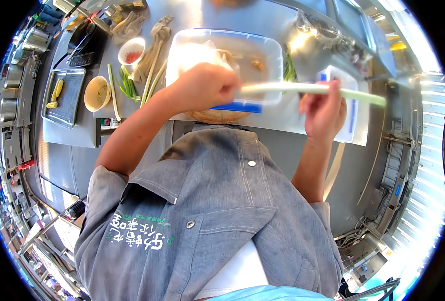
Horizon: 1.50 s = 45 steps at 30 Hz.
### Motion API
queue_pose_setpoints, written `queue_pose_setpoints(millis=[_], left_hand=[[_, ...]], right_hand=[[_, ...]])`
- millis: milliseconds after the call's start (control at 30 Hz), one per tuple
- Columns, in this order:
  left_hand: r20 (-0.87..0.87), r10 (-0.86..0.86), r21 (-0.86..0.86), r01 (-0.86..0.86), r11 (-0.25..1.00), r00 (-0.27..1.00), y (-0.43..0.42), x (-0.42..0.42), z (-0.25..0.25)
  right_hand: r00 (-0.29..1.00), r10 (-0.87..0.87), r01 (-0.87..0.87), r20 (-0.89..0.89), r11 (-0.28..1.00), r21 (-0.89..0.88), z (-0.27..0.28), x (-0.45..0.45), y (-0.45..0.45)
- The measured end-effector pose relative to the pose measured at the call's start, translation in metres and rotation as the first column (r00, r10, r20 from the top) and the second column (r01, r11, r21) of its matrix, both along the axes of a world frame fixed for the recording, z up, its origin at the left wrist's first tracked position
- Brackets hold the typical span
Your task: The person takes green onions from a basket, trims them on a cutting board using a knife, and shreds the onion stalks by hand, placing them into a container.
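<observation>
A strip of grey metal tabletop gives passage beyond the clear rectangular plastic bin, whose raised walls block low sideways travel. The long pale-green stalk bars the way over its right part. Dark-green leaves narrow the gap towards the white rectangular plastic box; crumpled clear plastic film obstructs farther out.

Steel worktable; landmark, clear plastic bin, standing on it near the front edge.
- Left of bin: loose stalks; bunch of green leaves; crumpled cloth; white bowl, red contents.
- Farther left, at table's edge: pale yellow bowl.
- Right of bin: green leaves; beyond these, smaller container, blue-edged.
- Far right of bin: crumpled clear plastic.
</observation>
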<state>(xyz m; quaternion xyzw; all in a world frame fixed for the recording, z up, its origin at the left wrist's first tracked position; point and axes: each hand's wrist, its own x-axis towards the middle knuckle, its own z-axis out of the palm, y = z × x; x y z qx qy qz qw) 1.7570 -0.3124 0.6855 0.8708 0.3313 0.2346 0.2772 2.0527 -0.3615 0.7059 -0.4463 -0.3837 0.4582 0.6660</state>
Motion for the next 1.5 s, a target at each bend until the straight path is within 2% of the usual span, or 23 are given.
queue_pose_setpoints(millis=[133, 200, 300, 500, 633, 733, 800, 1033, 1100, 1233, 1333, 1400, 1500], left_hand=[[0.045, -0.003, -0.06, 0.005, 0.998, 0.999, -0.001, -0.003, 0.001], [0.094, 0.017, -0.205, 0.003, 0.979, 0.995, -0.002, -0.005, 0.006], [0.063, -0.014, -0.227, 0.028, 0.973, 0.998, -0.003, -0.007, 0.009], [-0.037, -0.074, -0.115, 0.069, 0.991, 0.997, -0.006, -0.004, 0.012], [-0.004, -0.076, -0.135, 0.075, 0.988, 0.997, -0.005, -0.005, 0.003], [0.08, -0.017, -0.209, 0.033, 0.977, 0.997, -0.006, -0.005, 0.004], [0.183, 0.074, -0.407, 0.007, 0.913, 0.98, -0.007, -0.008, 0.009], [0.192, -0.001, -0.275, 0.055, 0.96, 0.981, -0.011, -0.011, 0.016], [0.097, -0.018, -0.133, 0.031, 0.991, 0.995, -0.015, -0.011, 0.022], [0.074, -0.048, -0.077, 0.053, 0.996, 0.996, -0.018, -0.011, 0.021], [0.118, 0.003, -0.149, 0.015, 0.989, 0.993, -0.021, -0.01, 0.019], [0.305, 0.167, -0.539, 0.025, 0.842, 0.937, -0.021, -0.013, 0.016], [0.314, 0.122, -0.491, 0.051, 0.87, 0.942, -0.021, -0.014, 0.017]], right_hand=[[1.0, -0.017, 0.018, 0.02, 1.0, -0.016, 0.002, -0.002, 0.001], [1.0, -0.015, 0.016, 0.02, 1.0, -0.02, 0.002, -0.001, 0.003], [0.999, -0.03, 0.031, 0.021, 0.998, -0.054, 0.003, 0.001, 0.003], [0.999, -0.034, 0.033, -0.007, 0.994, -0.104, 0.005, -0.001, 0.003], [0.999, -0.029, 0.026, -0.024, 0.993, -0.114, 0.002, -0.001, 0.001], [0.999, -0.029, 0.027, -0.02, 0.993, -0.116, 0.001, 0.001, 0.0], [0.999, -0.04, 0.037, -0.019, 0.992, -0.118, 0.001, 0.002, 0.001], [0.994, -0.024, 0.005, -0.106, 0.985, -0.172, -0.004, 0.008, 0.003], [0.991, -0.033, 0.008, -0.13, 0.981, -0.192, -0.005, 0.01, 0.003], [0.979, 0.0, -0.044, -0.203, 0.976, -0.213, -0.006, 0.009, 0.003], [0.98, -0.004, -0.041, -0.201, 0.975, -0.217, -0.007, 0.008, 0.004], [0.979, -0.016, -0.029, -0.202, 0.976, -0.216, -0.008, 0.008, 0.006], [0.978, -0.03, -0.018, -0.207, 0.975, -0.223, -0.007, 0.009, 0.006]])
